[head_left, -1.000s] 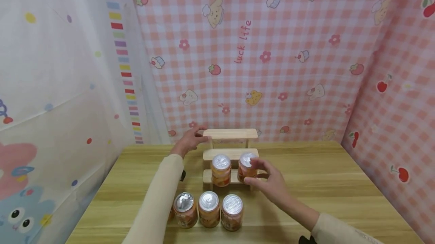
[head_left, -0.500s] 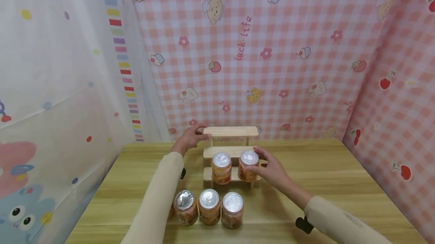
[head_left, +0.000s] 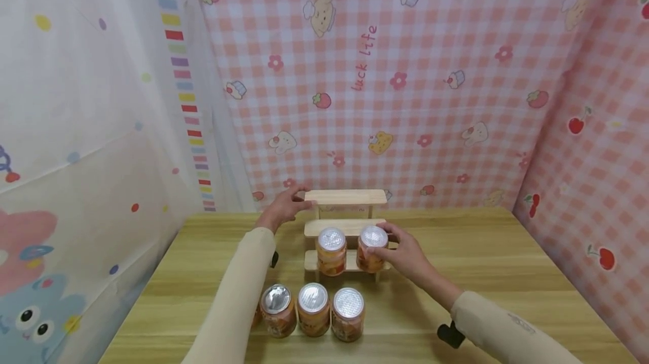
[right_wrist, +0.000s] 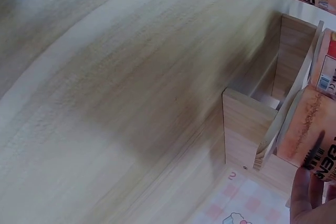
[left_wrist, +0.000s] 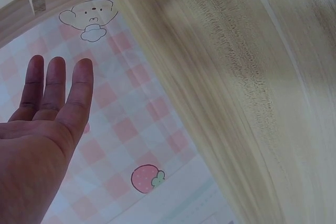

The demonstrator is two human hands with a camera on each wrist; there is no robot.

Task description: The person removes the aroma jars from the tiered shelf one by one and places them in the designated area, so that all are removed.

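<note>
A small three-tier wooden shelf (head_left: 345, 197) stands at the back of the table. My left hand (head_left: 284, 207) is at the left end of its top tier, thumb in front and index finger behind. Three fingers (left_wrist: 79, 90) of it reach out straight in the left wrist view. On the lowest tier stand two silver-lidded cans with orange contents. My right hand (head_left: 405, 254) holds the right can (head_left: 367, 261), thumb in front, fingers round its right side. In the right wrist view, fingertips meet this can (right_wrist: 310, 129) near its base. The left can (head_left: 332, 254) stands upright beside it.
In front of the shelf, a row of similar cans (head_left: 347, 316) stands on the wooden table (head_left: 456, 274); my left sleeve (head_left: 228, 296) partly covers the leftmost. A pink checked cloth (head_left: 431, 127) hangs behind the table, with a white one (head_left: 101, 127) on the left.
My right thumb has moved up along the right can, and the can has shifted slightly right on the tier. My left hand stays at the shelf's end.
</note>
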